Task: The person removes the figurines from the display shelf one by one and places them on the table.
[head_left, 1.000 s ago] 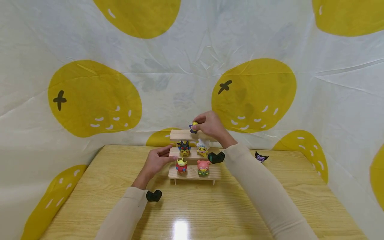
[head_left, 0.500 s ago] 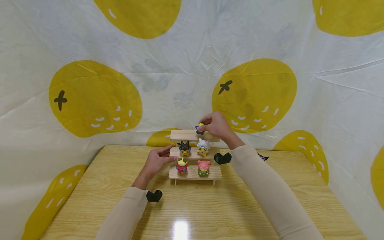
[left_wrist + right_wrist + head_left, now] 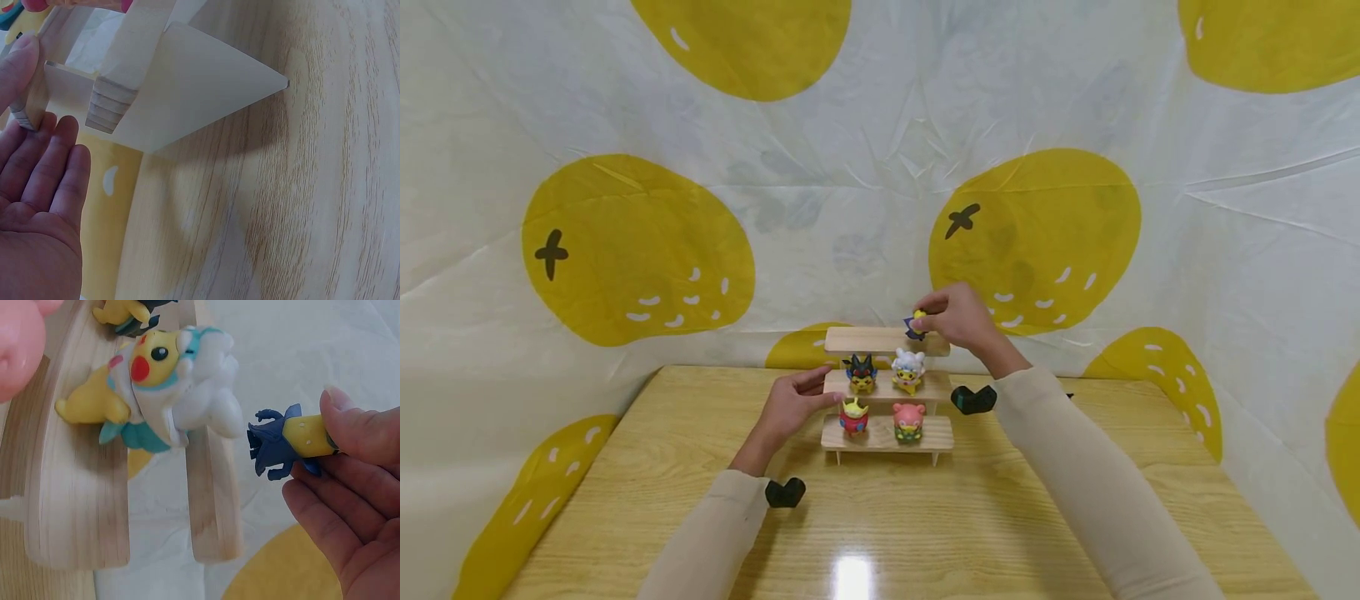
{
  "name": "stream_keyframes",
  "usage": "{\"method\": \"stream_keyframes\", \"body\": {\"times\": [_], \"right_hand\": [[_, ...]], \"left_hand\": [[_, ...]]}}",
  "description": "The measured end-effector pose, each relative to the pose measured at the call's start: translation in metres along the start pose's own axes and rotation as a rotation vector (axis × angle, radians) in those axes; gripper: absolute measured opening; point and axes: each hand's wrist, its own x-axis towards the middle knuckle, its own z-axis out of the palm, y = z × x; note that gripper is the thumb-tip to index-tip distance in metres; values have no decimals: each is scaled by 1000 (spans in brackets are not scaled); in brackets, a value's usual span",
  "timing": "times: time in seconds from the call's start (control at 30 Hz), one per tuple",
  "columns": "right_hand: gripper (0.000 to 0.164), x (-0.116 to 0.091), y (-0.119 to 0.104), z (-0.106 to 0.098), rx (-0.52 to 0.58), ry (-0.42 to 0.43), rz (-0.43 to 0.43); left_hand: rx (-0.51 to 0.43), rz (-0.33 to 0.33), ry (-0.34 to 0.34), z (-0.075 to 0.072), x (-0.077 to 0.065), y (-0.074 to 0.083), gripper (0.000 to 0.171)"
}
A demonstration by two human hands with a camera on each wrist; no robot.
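A three-tier wooden display stand (image 3: pixel 880 340) stands on the table. My left hand (image 3: pixel 786 407) grips the left end of its middle board (image 3: pixel 39 103), thumb above and fingers below. Over the right end of the top board, my right hand (image 3: pixel 964 319) pinches a small yellow-and-blue figurine (image 3: pixel 294 440) between thumb and fingers, blue end pointing toward the stand. On the middle tier are a dark-hooded yellow figurine (image 3: pixel 861 375) and a white-hooded yellow one (image 3: pixel 156 394). The bottom tier bears a red alien figurine (image 3: pixel 853 418) and a pink-hooded one (image 3: pixel 908 423).
The wood-grain table (image 3: pixel 865 508) reaches back to a white curtain (image 3: pixel 850 217) with yellow fruit prints. A dark tip of another figurine (image 3: pixel 1071 397) shows behind my right sleeve (image 3: pixel 1097 475). A black wrist camera mount (image 3: pixel 973 400) sticks out near the stand's right side.
My right hand has moved right along the top board with the yellow-and-blue figurine. My right sleeve now hides most of the figurine on the table. The left hand keeps its place.
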Motion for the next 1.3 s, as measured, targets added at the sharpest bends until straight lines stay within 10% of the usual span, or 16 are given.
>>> {"method": "stream_keyframes", "body": {"times": [1.3], "right_hand": [[30,-19,44,-35,-16,21,81]], "left_hand": [[11,0,-8,1,-2,2,68]]}}
